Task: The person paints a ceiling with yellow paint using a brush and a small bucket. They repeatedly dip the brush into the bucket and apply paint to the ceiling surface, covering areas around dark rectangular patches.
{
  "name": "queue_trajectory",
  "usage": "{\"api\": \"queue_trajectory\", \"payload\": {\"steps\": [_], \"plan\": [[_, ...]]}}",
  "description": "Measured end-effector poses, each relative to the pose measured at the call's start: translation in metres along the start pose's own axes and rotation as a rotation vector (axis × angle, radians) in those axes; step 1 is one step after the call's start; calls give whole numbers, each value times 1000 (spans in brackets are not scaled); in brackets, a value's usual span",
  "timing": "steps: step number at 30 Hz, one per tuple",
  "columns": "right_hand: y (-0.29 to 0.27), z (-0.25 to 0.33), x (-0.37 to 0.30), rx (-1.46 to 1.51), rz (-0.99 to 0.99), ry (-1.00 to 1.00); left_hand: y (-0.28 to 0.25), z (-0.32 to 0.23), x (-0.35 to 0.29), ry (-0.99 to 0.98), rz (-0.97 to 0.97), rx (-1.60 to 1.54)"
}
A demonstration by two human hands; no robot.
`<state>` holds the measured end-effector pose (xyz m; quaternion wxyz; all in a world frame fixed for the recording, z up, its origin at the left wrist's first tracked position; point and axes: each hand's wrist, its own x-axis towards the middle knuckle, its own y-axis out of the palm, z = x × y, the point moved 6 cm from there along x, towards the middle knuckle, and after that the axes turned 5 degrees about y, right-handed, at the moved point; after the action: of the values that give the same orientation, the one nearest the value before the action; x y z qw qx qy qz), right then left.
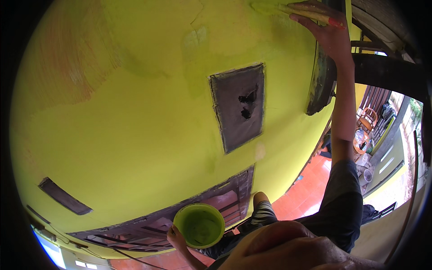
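My right arm reaches up to the top right, where my right hand (332, 38) is closed round a paintbrush (312, 13). The brush has a yellowish handle with a red end, and its bristle end lies against the yellow-green wall (144, 126), beside a darker, wet-looking streak. Low in the middle, my left hand (177, 237) grips the left side of a green paint bucket (198, 226). Green paint coats its inside; how deep it is I cannot tell.
A mesh-covered opening (238, 108) with a torn hole sits in the wall. Below is a dark-framed window (243, 184). Dark wooden beams (387, 74) cross at the right. Far below lie an orange tiled floor (297, 193) and a wooden chair (368, 118).
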<state>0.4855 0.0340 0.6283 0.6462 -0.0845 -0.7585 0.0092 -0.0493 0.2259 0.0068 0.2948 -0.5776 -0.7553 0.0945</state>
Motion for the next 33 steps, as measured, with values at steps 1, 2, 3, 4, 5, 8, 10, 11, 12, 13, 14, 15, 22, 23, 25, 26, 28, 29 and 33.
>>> {"api": "queue_trajectory", "payload": {"steps": [1,2,3,4,5,8,10,11,12,13,14,15,22,23,25,26,28,29,33], "plan": [[1,6,6,83,-45,-53,1,1,0,-14,19,11],[-1,9,12,151,-105,-54,1,2,0,-30,40,23],[-3,11,13,220,-163,-53,1,2,0,-21,31,14],[-1,14,13,198,-93,-70,0,1,1,-14,23,3],[1,17,10,177,-21,-87,0,0,0,-7,15,-8],[1,10,-13,153,147,25,2,-6,1,46,62,6],[3,3,-28,171,238,81,-3,-11,-1,61,-24,2],[5,2,-34,192,283,70,-5,-14,-2,69,-68,-1],[7,1,-38,200,311,34,-4,-16,-1,74,-45,2],[9,-4,-40,264,285,102,-4,-17,0,79,-20,6],[7,-4,-38,213,220,50,-4,-20,0,111,-12,2],[8,-2,-35,185,167,-23,-3,-19,0,76,8,3],[13,15,-42,100,64,-231,-1,-9,2,25,74,48],[12,13,-48,184,140,-150,-1,-9,2,33,83,59],[9,7,-59,297,235,4,-2,-9,2,39,75,50],[11,3,-62,321,272,55,-2,-11,2,55,70,45],[11,-1,-63,409,273,38,-2,-12,3,42,62,38],[11,-5,-59,293,221,31,-2,-14,4,48,65,41],[12,-14,-44,236,26,-72,-3,-17,1,48,53,45]]}}
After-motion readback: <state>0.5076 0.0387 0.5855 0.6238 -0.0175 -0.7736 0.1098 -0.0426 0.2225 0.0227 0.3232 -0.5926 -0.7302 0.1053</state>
